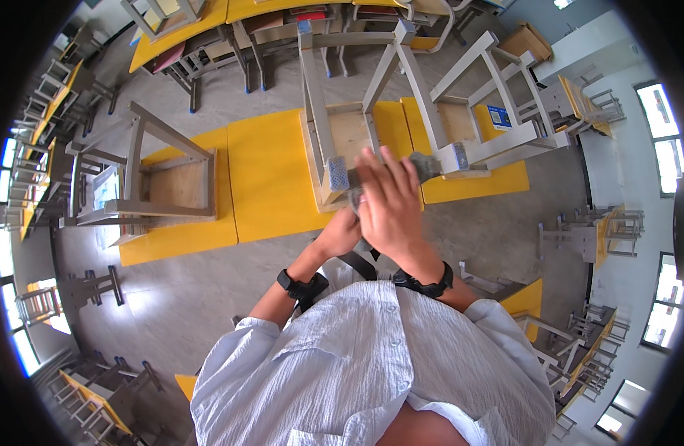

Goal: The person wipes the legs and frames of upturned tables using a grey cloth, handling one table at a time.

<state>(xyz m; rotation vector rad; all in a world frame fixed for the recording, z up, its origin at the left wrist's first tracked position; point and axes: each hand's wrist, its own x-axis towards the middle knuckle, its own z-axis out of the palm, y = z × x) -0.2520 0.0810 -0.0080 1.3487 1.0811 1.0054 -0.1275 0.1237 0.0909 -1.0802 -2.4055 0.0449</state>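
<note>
Both my hands meet at a dark grey cloth [425, 166], just before an upturned stool [347, 134] that rests seat-down on a yellow desk row [272, 173]. My left hand [340, 231] is closed around a bunched part of the cloth, partly hidden by the other hand. My right hand [389, 203] lies over the cloth with its fingers stretched out and slightly blurred; whether it grips the cloth is not clear. A blue-patterned cover [337, 173] caps the stool's near leg, and another capped leg end [459, 156] stands to the right of the cloth.
Another upturned stool [177, 184] stands on the desk's left part, beside papers [106, 195]. To the right, an upturned stool [459, 120] sits near a blue printed card [499, 117]. More yellow desks [180, 36] stand beyond, and a cardboard box [525, 43] is at the upper right.
</note>
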